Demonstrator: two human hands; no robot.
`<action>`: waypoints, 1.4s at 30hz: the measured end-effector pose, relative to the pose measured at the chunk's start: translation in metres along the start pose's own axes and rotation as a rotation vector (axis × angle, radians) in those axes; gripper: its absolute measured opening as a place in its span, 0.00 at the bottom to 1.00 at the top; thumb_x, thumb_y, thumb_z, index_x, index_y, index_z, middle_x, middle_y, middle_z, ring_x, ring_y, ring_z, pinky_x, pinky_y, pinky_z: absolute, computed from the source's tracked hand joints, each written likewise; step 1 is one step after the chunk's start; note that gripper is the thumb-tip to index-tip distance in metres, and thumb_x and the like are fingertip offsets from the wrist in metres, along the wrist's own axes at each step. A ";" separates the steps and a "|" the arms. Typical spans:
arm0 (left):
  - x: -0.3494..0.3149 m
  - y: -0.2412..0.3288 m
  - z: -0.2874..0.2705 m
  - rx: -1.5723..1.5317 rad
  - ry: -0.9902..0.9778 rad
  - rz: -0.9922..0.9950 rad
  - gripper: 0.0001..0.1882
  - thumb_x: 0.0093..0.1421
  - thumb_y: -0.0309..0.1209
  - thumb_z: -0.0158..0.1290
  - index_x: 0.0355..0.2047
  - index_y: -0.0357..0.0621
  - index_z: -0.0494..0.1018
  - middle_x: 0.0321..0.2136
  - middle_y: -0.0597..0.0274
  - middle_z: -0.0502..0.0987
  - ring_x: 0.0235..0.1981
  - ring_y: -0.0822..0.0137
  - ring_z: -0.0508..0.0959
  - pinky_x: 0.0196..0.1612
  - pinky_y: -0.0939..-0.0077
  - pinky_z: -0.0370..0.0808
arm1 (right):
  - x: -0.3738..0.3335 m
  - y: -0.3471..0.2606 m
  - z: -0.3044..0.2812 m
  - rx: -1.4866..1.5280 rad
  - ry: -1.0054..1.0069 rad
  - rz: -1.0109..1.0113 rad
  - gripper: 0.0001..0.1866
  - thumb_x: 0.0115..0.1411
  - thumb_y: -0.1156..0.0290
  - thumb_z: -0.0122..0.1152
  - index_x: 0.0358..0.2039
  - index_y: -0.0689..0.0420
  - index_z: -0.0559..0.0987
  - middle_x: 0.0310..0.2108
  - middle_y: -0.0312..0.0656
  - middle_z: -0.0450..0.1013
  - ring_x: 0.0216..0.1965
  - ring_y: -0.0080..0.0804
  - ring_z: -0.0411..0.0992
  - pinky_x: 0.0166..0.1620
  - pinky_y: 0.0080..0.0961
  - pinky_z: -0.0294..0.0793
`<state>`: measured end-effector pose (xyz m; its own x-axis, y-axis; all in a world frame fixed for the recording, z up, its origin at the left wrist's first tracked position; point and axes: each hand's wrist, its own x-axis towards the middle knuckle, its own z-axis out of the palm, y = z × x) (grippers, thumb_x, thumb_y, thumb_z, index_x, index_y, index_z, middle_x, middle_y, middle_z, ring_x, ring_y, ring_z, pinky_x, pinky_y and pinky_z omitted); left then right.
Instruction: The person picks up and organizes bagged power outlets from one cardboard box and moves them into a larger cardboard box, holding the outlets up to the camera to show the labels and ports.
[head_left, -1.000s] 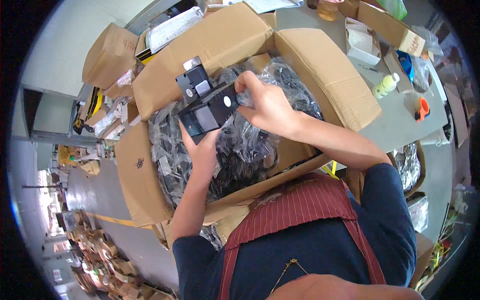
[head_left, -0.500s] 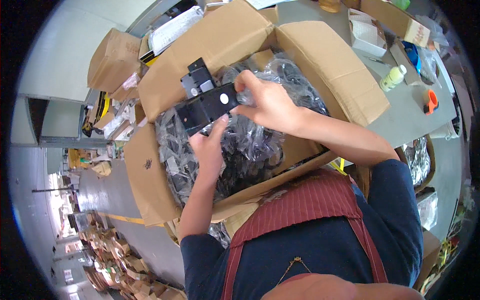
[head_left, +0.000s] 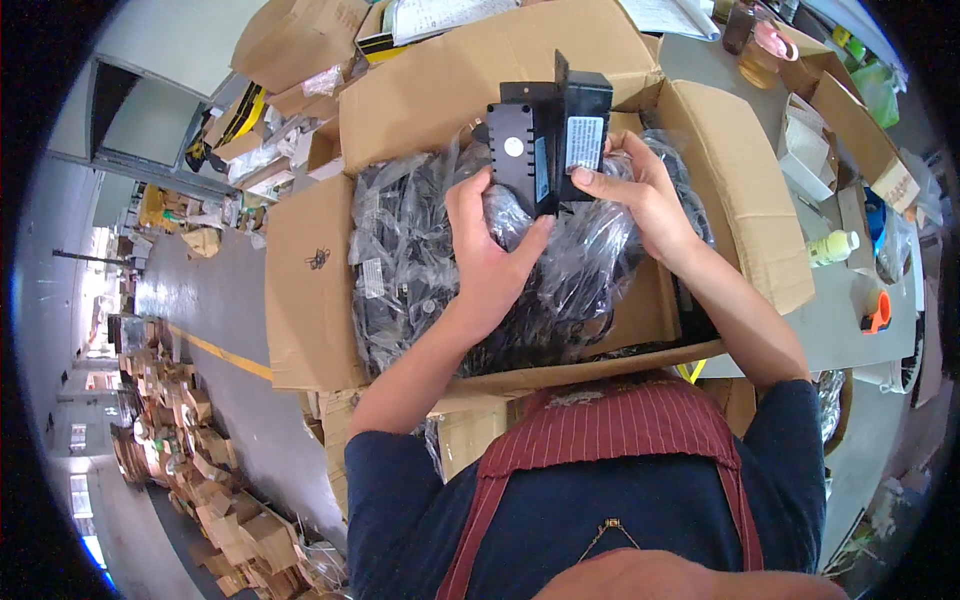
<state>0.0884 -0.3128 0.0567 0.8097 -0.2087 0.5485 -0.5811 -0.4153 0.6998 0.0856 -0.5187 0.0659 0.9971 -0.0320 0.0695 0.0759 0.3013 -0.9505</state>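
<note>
In front of me, over an open cardboard box (head_left: pixel 315 285), both hands hold up black box-shaped devices. The left one (head_left: pixel 513 165) has notched sides and a round white sticker; the right one (head_left: pixel 588 105) carries a pale printed label. They meet at an angle, and I cannot tell whether they are joined. My left hand (head_left: pixel 490 255) is closed on the lower left, its thumb at the bottom edge. With its thumb against the label, my right hand (head_left: pixel 650 195) grips the right device. Below them, several black items in clear plastic bags (head_left: pixel 405 260) fill much of the box.
On the right, the grey table (head_left: pixel 770 280) bears a small white box (head_left: pixel 808 150), a bottle with a pale cap (head_left: pixel 833 248) and an orange tape roll (head_left: pixel 877 312). Papers (head_left: pixel 440 15) lie beyond the box. Cardboard cartons (head_left: pixel 240 530) are piled on the floor at lower left.
The black devices have turned from lying across to upright, showing their labels. My right hand has shifted its grip to the labelled one. The whole view has swung, moving the box rightward.
</note>
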 end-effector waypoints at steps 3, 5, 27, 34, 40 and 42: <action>0.001 0.003 -0.001 0.018 -0.019 0.029 0.37 0.47 0.25 0.66 0.56 0.35 0.60 0.48 0.47 0.64 0.50 0.52 0.66 0.57 0.61 0.63 | -0.002 -0.002 0.000 -0.016 0.021 0.040 0.23 0.53 0.69 0.71 0.45 0.61 0.71 0.41 0.40 0.73 0.43 0.26 0.73 0.50 0.23 0.68; 0.002 0.003 -0.001 0.019 -0.020 0.028 0.37 0.47 0.25 0.66 0.56 0.35 0.60 0.48 0.47 0.64 0.51 0.52 0.66 0.57 0.61 0.63 | -0.001 -0.002 0.000 -0.017 0.012 0.037 0.23 0.54 0.68 0.71 0.46 0.61 0.71 0.42 0.41 0.74 0.43 0.26 0.73 0.50 0.23 0.68; 0.002 0.000 0.000 0.000 -0.017 0.046 0.37 0.47 0.25 0.65 0.56 0.35 0.61 0.48 0.47 0.64 0.51 0.52 0.66 0.57 0.61 0.63 | 0.001 0.001 0.000 0.011 -0.028 0.030 0.24 0.56 0.63 0.71 0.45 0.66 0.74 0.37 0.40 0.76 0.39 0.23 0.73 0.44 0.20 0.70; 0.000 -0.001 -0.001 -0.020 -0.010 0.021 0.37 0.47 0.25 0.65 0.56 0.35 0.61 0.48 0.47 0.64 0.50 0.52 0.66 0.57 0.61 0.63 | 0.000 0.002 -0.003 -0.005 -0.065 0.084 0.26 0.58 0.65 0.69 0.51 0.69 0.72 0.43 0.45 0.76 0.44 0.27 0.75 0.48 0.24 0.73; 0.002 0.004 0.000 0.029 -0.030 0.064 0.37 0.47 0.26 0.67 0.56 0.34 0.61 0.48 0.46 0.64 0.50 0.50 0.67 0.56 0.60 0.65 | 0.004 0.012 -0.010 -0.355 0.086 -0.083 0.30 0.51 0.56 0.75 0.44 0.68 0.74 0.29 0.42 0.76 0.30 0.24 0.75 0.34 0.21 0.73; 0.004 0.003 0.001 0.123 -0.003 0.095 0.36 0.47 0.27 0.68 0.55 0.36 0.64 0.45 0.50 0.66 0.47 0.55 0.69 0.54 0.64 0.66 | 0.003 -0.001 -0.004 -0.687 0.140 -0.102 0.35 0.48 0.54 0.76 0.44 0.69 0.72 0.21 0.44 0.74 0.18 0.27 0.73 0.23 0.25 0.72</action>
<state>0.0900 -0.3156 0.0607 0.7517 -0.2550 0.6083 -0.6411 -0.4990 0.5831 0.0884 -0.5232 0.0655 0.9711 -0.1646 0.1730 0.0999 -0.3780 -0.9204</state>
